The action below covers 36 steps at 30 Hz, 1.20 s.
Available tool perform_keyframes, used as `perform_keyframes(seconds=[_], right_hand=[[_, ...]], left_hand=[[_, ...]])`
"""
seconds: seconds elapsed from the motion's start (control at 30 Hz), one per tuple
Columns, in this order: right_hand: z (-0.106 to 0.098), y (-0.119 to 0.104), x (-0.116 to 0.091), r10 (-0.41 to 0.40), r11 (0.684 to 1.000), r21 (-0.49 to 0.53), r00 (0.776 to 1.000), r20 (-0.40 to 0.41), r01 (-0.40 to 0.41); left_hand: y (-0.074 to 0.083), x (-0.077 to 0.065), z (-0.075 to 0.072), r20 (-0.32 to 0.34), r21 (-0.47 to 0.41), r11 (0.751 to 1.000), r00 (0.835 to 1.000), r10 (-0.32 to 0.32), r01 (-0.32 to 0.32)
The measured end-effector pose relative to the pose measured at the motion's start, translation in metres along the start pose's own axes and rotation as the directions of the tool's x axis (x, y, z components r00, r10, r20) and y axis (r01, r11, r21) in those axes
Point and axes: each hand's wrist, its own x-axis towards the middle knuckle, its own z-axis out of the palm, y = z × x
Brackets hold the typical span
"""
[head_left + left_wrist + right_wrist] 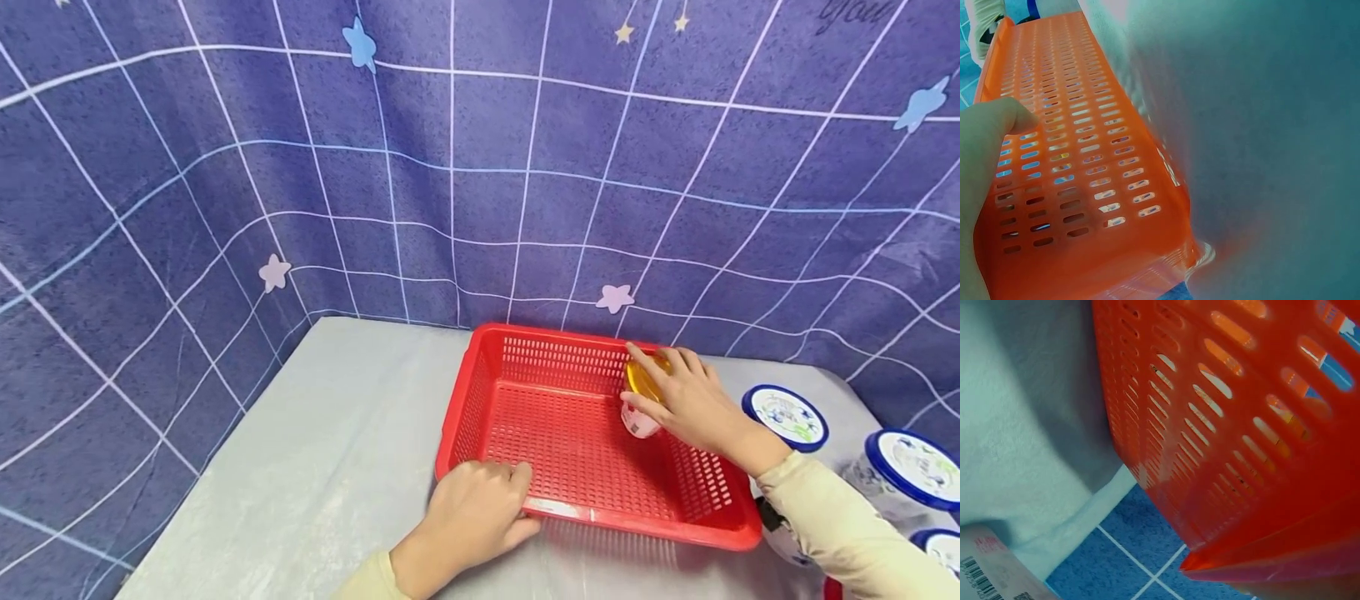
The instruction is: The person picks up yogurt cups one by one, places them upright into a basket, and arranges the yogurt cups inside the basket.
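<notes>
A red slotted plastic basket (592, 512) stands on the table. My left hand (480, 508) grips its near rim toward the left corner. In the left wrist view the thumb (1019, 119) lies against the basket's outer wall (1079, 169). Inside the basket, by the far right corner, is a small jar (639, 422) with a yellow lid and a pale pink label. Around the lid my right hand (693, 407) holds it from above, fingers spread along its sides. The right wrist view shows only the basket's slotted outer side (1210, 437), with the jar mostly hidden behind it.
Several clear jars with blue-rimmed lids (785, 417) stand right of the basket, close to my right forearm. A container with a barcode (988, 569) shows in the right wrist view. Behind the grey-covered table (322, 433) hangs a blue curtain (480, 192).
</notes>
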Motion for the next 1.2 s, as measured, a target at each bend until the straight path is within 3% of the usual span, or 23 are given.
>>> perform_keyframes(seconds=[0.4,0.67,0.9,1.2], right_hand=[[-0.013,0.0,-0.004,0.016,1.0,0.011,0.997,0.075,-0.017],[-0.028,-0.009,-0.014,-0.07,0.995,-0.067,0.997,-0.009,0.07],[-0.038,-0.017,-0.029,-0.119,0.991,-0.072,0.99,-0.07,0.114],[-0.051,-0.028,-0.046,-0.081,0.994,-0.072,0.995,-0.064,0.076]], left_hand=[[0.001,0.003,0.0,-0.037,-0.018,1.0,0.999,-0.004,0.003],[0.0,0.003,0.002,-0.049,-0.022,1.0,0.999,-0.006,0.005],[0.002,0.003,0.002,-0.044,-0.026,1.0,0.999,0.003,-0.004],[0.0,0.004,0.002,-0.037,-0.023,1.0,0.999,0.0,0.0]])
